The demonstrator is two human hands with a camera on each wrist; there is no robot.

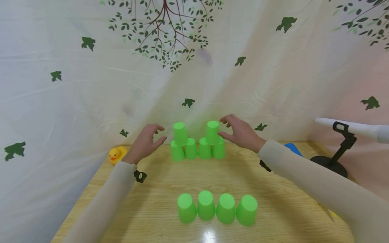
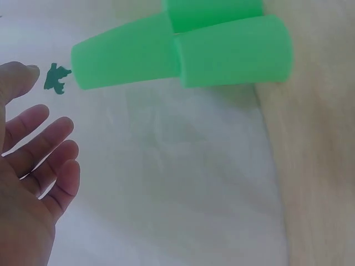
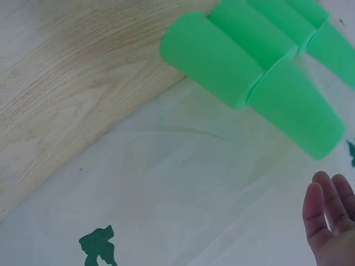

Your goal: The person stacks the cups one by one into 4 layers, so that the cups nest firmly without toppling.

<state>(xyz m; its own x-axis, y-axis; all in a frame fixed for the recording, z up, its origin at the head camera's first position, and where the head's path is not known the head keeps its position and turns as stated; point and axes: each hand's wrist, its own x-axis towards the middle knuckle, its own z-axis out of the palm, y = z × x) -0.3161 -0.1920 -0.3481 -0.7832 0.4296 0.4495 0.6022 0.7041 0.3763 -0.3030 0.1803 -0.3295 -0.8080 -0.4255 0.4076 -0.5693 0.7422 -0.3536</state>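
Ahead, a leaf-printed cloth (image 1: 91, 98), our wooden table (image 1: 152, 192), six upturned green cups (image 1: 204, 148) in two pyramids at its back, four more cups (image 1: 206, 206) in a row nearer us, our right hand (image 1: 240, 133) and left hand (image 1: 145, 142) just beside the pyramids, fingers loosely bent, holding nothing, a yellow duck (image 1: 117, 155).

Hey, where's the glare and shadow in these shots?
Head view: a bright glare spot on the table just in front of the near row of cups, soft shadows on the table beside the sleeves and across the cloth backdrop; left and right wrist views: duller light, no bright glare spot.
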